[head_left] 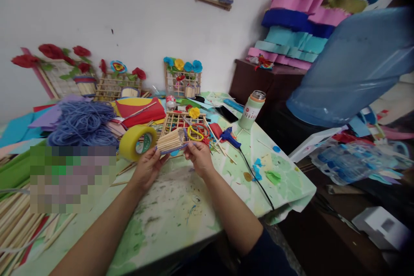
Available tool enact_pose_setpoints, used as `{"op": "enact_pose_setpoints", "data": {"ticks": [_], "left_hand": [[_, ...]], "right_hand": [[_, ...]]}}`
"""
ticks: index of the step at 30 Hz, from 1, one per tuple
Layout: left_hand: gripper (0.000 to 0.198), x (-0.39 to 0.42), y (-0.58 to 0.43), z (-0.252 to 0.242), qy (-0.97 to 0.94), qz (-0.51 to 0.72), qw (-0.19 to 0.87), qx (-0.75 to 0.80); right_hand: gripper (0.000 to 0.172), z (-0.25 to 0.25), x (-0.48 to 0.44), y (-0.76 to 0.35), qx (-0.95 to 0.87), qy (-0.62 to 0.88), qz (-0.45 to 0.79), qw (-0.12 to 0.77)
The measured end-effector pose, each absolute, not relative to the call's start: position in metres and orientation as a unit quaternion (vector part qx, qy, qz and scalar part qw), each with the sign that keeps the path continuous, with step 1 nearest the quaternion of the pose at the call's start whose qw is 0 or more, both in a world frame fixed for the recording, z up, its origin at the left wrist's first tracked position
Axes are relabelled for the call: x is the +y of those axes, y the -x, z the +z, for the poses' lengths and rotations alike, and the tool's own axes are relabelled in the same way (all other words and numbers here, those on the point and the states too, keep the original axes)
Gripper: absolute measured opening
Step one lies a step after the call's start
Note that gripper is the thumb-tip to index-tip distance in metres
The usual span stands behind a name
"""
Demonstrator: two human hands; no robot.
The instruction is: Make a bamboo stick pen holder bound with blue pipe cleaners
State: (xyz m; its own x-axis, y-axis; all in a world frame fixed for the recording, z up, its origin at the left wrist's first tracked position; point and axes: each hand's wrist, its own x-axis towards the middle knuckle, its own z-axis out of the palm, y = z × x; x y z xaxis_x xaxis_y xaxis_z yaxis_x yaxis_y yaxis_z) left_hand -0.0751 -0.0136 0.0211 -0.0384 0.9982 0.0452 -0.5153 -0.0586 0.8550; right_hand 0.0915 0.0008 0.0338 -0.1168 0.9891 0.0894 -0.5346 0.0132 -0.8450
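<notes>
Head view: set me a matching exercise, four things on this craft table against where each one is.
Things:
1 stick bundle
2 tape roll
3 glue gun
4 yarn

Places:
a loose heap, left part of the table
b held between left hand and right hand
c blue, right of the right hand, black cord trailing
d yellow, just beyond the left hand

Pairs: 1-b, 2-d, 3-c, 4-a

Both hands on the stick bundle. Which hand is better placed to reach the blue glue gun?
Right, probably. The glue gun lies just right of the right hand; the left hand sits across the stick bundle, by the yellow tape roll.
</notes>
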Motion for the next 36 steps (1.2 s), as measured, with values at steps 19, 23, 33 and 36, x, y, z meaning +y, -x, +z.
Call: {"op": "enact_pose_setpoints", "data": {"ticks": [19,23,33,36], "left_hand": [[0.029,-0.014,0.075,0.02,-0.35,0.634,0.599,0.343],[0.035,-0.012,0.081,0.014,-0.421,0.606,0.582,0.341],[0.028,-0.006,0.097,0.021,-0.784,0.396,0.307,0.366],[0.026,-0.005,0.095,0.018,-0.781,0.41,0.291,0.37]], "right_hand": [[0.03,0.033,0.012,-0.105,-0.384,0.323,0.559,0.66],[0.042,0.027,0.015,-0.108,-0.44,0.338,0.588,0.588],[0.035,0.026,0.019,-0.109,-0.37,0.338,0.612,0.611],[0.026,0.033,0.016,-0.114,-0.376,0.325,0.604,0.623]]}}
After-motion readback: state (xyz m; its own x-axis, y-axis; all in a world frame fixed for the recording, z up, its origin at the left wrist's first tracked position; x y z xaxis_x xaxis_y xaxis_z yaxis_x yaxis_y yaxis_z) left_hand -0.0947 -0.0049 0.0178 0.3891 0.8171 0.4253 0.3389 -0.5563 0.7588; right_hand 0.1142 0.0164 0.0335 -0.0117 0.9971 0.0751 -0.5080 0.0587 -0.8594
